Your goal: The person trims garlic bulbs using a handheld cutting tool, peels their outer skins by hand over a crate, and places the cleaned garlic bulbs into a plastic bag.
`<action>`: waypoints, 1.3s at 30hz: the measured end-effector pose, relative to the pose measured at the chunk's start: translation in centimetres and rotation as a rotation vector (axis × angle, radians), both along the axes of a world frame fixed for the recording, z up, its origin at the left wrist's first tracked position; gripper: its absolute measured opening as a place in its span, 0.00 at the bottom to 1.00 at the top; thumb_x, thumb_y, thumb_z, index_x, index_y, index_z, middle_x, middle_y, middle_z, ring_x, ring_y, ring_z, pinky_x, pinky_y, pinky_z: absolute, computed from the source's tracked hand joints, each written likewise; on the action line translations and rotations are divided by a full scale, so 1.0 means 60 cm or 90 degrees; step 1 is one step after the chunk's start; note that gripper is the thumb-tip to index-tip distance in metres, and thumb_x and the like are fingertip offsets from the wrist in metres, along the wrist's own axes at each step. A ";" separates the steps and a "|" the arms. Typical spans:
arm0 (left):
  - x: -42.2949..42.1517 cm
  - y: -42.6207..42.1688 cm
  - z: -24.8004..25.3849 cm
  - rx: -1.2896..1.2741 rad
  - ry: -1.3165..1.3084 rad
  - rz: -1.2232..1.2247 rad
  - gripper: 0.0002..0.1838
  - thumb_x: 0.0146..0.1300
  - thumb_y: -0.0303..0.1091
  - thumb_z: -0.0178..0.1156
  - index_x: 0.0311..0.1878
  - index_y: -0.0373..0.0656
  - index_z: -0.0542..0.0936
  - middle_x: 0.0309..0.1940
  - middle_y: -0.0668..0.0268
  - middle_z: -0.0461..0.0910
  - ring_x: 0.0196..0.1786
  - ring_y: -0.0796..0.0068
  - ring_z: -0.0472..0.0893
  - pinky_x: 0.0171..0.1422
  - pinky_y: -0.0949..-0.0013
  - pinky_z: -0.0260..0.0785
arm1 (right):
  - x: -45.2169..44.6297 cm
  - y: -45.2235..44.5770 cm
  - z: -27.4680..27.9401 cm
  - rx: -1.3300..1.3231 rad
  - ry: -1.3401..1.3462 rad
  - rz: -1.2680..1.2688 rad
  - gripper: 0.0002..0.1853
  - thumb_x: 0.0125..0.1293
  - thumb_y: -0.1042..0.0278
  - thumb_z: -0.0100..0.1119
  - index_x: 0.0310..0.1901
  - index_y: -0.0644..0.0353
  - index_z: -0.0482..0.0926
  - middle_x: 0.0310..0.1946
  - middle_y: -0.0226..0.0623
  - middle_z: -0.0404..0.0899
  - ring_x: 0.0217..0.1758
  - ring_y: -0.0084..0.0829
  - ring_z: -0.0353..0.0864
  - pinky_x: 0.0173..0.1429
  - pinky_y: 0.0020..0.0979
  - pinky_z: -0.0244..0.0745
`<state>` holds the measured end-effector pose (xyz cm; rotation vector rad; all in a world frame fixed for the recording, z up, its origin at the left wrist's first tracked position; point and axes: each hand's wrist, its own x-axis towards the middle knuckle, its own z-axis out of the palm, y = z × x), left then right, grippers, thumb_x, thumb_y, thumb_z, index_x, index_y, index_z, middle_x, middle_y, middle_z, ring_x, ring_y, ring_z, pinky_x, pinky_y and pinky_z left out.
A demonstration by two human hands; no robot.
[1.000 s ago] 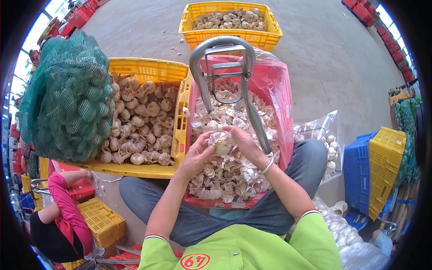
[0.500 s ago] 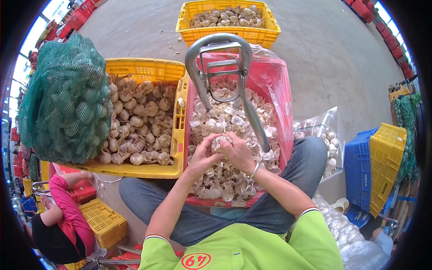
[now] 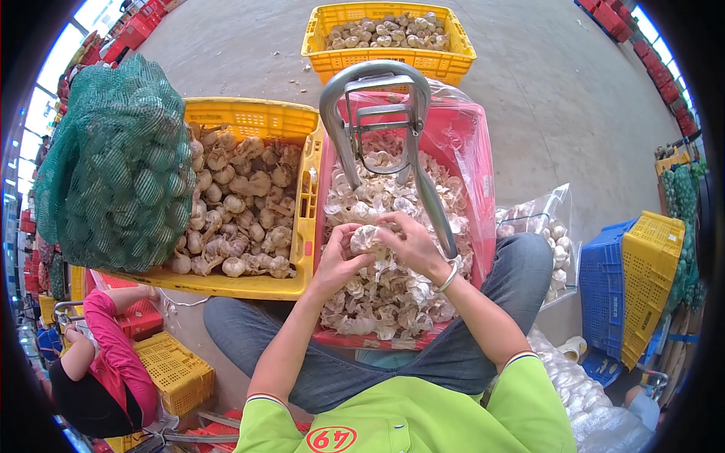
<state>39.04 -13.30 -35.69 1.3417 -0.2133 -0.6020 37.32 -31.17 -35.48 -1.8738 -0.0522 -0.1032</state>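
A pale garlic bulb (image 3: 364, 239) sits between my two hands, above the heap of papery garlic skins (image 3: 385, 302) in a pink crate (image 3: 481, 151). My left hand (image 3: 340, 258) curls round its left side, fingers behind and thumb in front. From the right, my right hand (image 3: 411, 245) pinches at the bulb with thumb and fingers; a bracelet (image 3: 451, 273) circles that wrist. Just beyond the hands, a bent metal tube frame with a lever (image 3: 423, 162) rises out of the skins.
Left stands a yellow crate (image 3: 306, 226) of unpeeled garlic, with a green mesh sack (image 3: 113, 174) of bulbs on it. Another yellow crate (image 3: 389, 64) is ahead. Bagged white bulbs (image 3: 555, 241) lie right, near blue (image 3: 604, 279) and yellow crates (image 3: 653, 279). A person in pink (image 3: 113, 355) sits at lower left.
My right fingers have lifted and spread a little from the bulb, uncovering more of it. The left hand keeps its hold. The whole view has shifted slightly.
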 end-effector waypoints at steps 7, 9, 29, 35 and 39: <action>0.004 0.010 0.020 0.011 0.088 -0.036 0.27 0.57 0.23 0.62 0.58 0.37 0.63 0.49 0.62 0.74 0.49 0.76 0.77 0.50 0.73 0.73 | -0.003 -0.022 0.030 -0.132 0.110 0.133 0.19 0.53 0.60 0.66 0.41 0.63 0.75 0.20 0.32 0.72 0.23 0.22 0.71 0.30 0.26 0.67; 0.005 0.012 0.021 0.008 0.089 -0.046 0.27 0.56 0.23 0.62 0.58 0.38 0.63 0.49 0.62 0.74 0.48 0.77 0.77 0.49 0.73 0.73 | -0.003 -0.024 0.031 -0.127 0.139 0.136 0.18 0.53 0.60 0.65 0.41 0.63 0.75 0.19 0.31 0.71 0.23 0.21 0.69 0.29 0.26 0.66; 0.015 0.029 0.021 0.004 0.052 -0.094 0.27 0.59 0.26 0.59 0.61 0.41 0.63 0.49 0.66 0.72 0.50 0.81 0.73 0.51 0.75 0.68 | -0.004 -0.011 0.027 0.044 0.133 0.136 0.14 0.60 0.68 0.58 0.45 0.66 0.75 0.33 0.36 0.79 0.31 0.18 0.77 0.33 0.22 0.75; 0.011 0.031 0.013 0.032 0.059 -0.119 0.26 0.60 0.28 0.59 0.60 0.41 0.62 0.48 0.66 0.72 0.50 0.79 0.73 0.51 0.74 0.70 | 0.000 -0.014 0.031 0.100 0.301 0.164 0.13 0.59 0.67 0.60 0.42 0.65 0.75 0.30 0.34 0.78 0.27 0.18 0.77 0.27 0.21 0.75; 0.014 0.029 0.023 0.038 0.085 -0.149 0.25 0.62 0.29 0.56 0.61 0.40 0.61 0.50 0.65 0.71 0.52 0.76 0.74 0.51 0.67 0.76 | -0.006 -0.011 0.043 0.013 0.275 0.140 0.10 0.57 0.68 0.58 0.36 0.67 0.76 0.25 0.38 0.79 0.23 0.21 0.79 0.24 0.24 0.76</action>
